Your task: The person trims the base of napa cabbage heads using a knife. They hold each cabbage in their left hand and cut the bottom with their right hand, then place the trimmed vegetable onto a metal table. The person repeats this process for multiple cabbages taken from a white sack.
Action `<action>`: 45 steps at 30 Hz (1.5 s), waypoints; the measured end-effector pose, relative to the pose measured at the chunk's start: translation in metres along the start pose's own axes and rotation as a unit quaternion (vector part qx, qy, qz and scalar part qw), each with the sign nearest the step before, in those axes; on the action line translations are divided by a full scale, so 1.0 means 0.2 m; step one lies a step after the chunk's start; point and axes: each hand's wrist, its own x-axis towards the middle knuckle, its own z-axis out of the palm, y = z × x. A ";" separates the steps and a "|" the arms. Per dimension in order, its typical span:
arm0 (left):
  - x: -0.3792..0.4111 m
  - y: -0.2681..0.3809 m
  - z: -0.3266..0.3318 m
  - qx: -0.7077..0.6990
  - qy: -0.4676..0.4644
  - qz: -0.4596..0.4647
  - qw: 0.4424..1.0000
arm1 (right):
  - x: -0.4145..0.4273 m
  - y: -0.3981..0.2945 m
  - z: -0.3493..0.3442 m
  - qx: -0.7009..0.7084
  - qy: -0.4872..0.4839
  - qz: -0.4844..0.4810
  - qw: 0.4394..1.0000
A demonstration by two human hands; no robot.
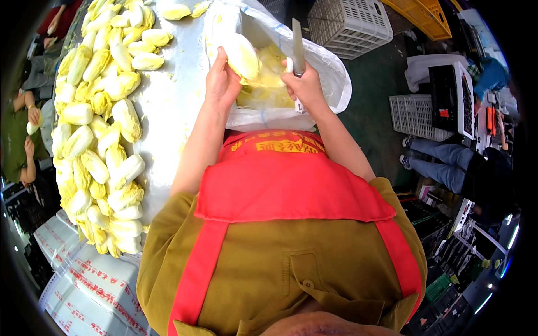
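Observation:
My left hand (pixel 223 82) holds a small napa cabbage (pixel 241 58) above the open mouth of a white woven plastic sack (pixel 336 71). To its right, my right hand (pixel 306 84) grips a knife (pixel 298 46) by its white handle, the blade pointing away from me. A pale thing, perhaps a leaf or part of the grip, shows by the right thumb. Inside the sack lie loose yellow cabbage leaves (pixel 269 94). Many small yellow-white napa cabbages (pixel 98 101) are heaped on the metal table (pixel 168 101) at the left.
Plastic crates, one white (pixel 351 27) and one yellow (pixel 424 17), stand beyond the sack. White boxes with red print (pixel 98 290) are at lower left. Across the table a co-worker (pixel 19 138) holds a cabbage. Another person (pixel 454 166) stands at the right near a crate (pixel 414 117).

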 end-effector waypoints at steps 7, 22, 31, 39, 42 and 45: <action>-0.03 0.03 0.05 -0.038 0.003 -0.046 0.998 | 0.01 0.07 -0.02 -0.202 0.031 -0.157 0.966; -0.11 0.07 0.17 0.276 -0.010 -0.043 0.960 | -0.11 -0.17 0.14 -0.129 -0.091 -0.194 0.968; -0.07 0.15 -0.01 0.160 -0.134 -0.156 0.966 | 0.05 -0.07 -0.11 -0.315 0.046 -0.197 0.927; -0.14 0.14 0.14 0.227 -0.136 -0.059 0.962 | 0.11 -0.03 -0.12 -0.245 0.015 -0.178 0.953; -0.15 0.12 0.16 0.286 -0.140 -0.009 0.948 | -0.03 -0.22 0.05 -0.086 -0.052 -0.144 0.984; -0.15 0.12 0.19 0.336 -0.163 0.010 0.928 | -0.05 -0.26 0.11 -0.102 -0.057 -0.191 0.975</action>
